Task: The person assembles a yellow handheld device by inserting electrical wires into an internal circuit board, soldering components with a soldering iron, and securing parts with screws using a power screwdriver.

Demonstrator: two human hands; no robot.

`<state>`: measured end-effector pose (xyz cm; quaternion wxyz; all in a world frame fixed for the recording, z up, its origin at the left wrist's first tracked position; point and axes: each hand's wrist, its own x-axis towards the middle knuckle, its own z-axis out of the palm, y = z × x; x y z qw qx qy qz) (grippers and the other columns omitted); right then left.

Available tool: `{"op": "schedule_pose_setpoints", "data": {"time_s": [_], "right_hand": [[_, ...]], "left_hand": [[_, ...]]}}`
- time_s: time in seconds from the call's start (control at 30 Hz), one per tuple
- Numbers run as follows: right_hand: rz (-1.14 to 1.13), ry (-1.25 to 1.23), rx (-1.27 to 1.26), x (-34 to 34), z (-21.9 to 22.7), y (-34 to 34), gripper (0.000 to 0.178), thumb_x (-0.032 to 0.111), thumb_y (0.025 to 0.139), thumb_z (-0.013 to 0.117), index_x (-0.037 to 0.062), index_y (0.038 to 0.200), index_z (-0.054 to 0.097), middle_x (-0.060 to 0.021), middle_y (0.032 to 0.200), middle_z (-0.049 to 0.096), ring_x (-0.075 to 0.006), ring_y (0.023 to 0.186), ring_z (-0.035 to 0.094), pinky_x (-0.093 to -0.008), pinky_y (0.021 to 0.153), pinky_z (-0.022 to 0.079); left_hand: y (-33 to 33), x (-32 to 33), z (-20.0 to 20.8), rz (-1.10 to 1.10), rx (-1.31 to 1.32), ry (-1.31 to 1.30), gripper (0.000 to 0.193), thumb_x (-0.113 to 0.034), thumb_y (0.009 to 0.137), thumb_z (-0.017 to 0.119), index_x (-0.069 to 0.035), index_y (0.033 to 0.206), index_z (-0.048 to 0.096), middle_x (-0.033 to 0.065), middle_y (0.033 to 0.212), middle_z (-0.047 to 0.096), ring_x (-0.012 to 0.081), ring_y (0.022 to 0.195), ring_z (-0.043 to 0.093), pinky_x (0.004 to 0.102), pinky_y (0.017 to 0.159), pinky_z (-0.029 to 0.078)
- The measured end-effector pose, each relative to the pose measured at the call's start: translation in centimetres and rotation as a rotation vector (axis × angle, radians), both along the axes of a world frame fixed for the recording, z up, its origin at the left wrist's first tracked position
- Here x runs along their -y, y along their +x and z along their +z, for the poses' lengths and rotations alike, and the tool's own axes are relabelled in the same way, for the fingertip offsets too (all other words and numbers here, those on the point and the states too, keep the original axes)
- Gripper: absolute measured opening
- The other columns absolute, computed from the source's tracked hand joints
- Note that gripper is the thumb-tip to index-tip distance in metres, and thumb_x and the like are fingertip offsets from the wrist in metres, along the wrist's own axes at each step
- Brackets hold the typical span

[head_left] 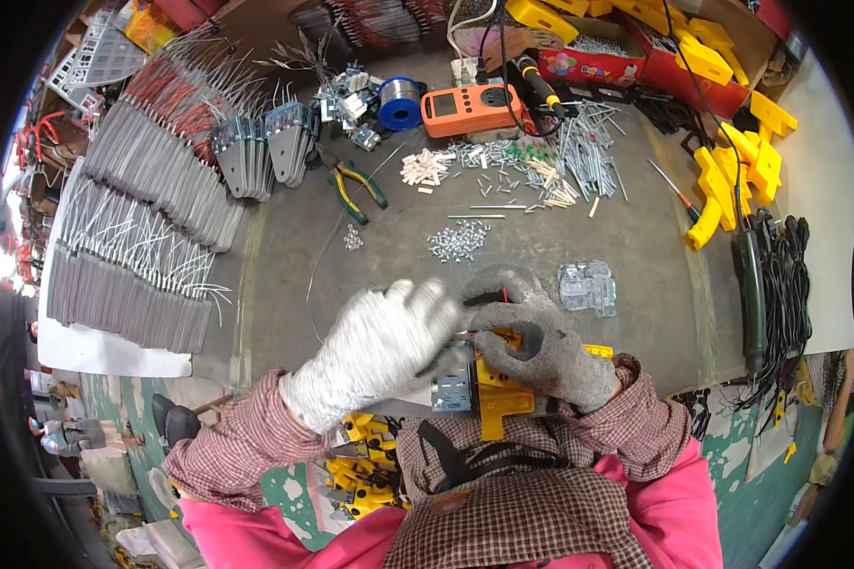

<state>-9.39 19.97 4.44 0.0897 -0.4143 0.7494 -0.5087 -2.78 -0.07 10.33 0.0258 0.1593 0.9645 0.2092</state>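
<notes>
My right hand (541,346), in a grey glove, is closed around a yellow plastic housing (503,403) at the table's near edge. Next to the housing sits a grey metal case (453,389), partly under the gloves; whether the two are joined I cannot tell. A small red piece shows by the right fingertips, too covered to name. My left hand (380,341), in a white glove, hovers over the metal case with bent fingers. Motion smears those fingers, so any hold they have is unclear. Right of the hands lies a clear plastic part (587,288).
Beyond the hands lie small screws (459,242), pliers (358,185), a solder spool (399,104) and an orange meter (470,111). Stacked grey plates with wires (133,294) fill the left. Yellow housings (712,194), a screwdriver (676,192) and black cables (783,294) lie right.
</notes>
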Motion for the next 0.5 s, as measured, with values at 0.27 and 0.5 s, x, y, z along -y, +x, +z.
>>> {"op": "schedule_pose_setpoints", "data": {"time_s": [0.27, 0.5], "right_hand": [[0.032, -0.017, -0.071, 0.1, -0.2, 0.5, 0.024, 0.010, 0.080, 0.065, 0.0088, 0.104, 0.068, -0.0125, 0.115, 0.058, -0.0339, 0.111, 0.054, -0.0436, 0.097, 0.042], [0.076, -0.028, 0.009, -0.1, 0.1, 0.2, 0.025, 0.009, 0.080, 0.064, 0.0081, 0.105, 0.068, -0.0125, 0.116, 0.059, -0.0337, 0.112, 0.054, -0.0439, 0.098, 0.042]], "left_hand": [[0.1, 0.7, -1.7, 0.476, 1.005, 0.940, 0.029, -0.034, 0.088, 0.066, -0.008, 0.078, 0.059, 0.0092, 0.069, 0.061, 0.0265, 0.056, 0.059, 0.0381, 0.055, 0.048], [0.6, -0.3, -1.9, -0.074, -0.098, 0.153, 0.030, -0.034, 0.091, 0.062, -0.005, 0.085, 0.057, 0.0088, 0.068, 0.060, 0.0254, 0.056, 0.059, 0.0387, 0.053, 0.047]]}}
